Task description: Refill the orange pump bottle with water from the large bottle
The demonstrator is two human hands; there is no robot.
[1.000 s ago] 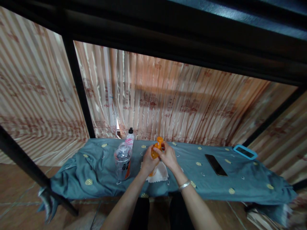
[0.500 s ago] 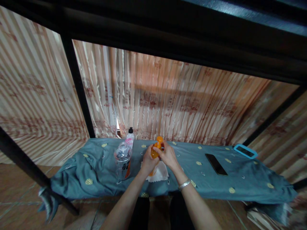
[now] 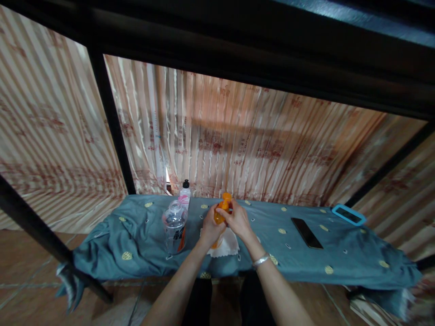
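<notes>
An orange bottle (image 3: 222,208) with an orange cap stands over a white cloth (image 3: 226,246) on a table under a teal patterned cover (image 3: 139,235). My left hand (image 3: 209,228) wraps around the bottle's body. My right hand (image 3: 238,220) grips its upper part just below the cap; a silver bracelet sits on that wrist. Much of the bottle is hidden by my fingers.
A clear plastic bottle (image 3: 174,226) stands left of my hands, with a white and pink bottle with a black cap (image 3: 184,194) behind it. A black phone (image 3: 306,232) and a blue-framed device (image 3: 349,214) lie to the right. Striped curtains hang behind; black bars frame the view.
</notes>
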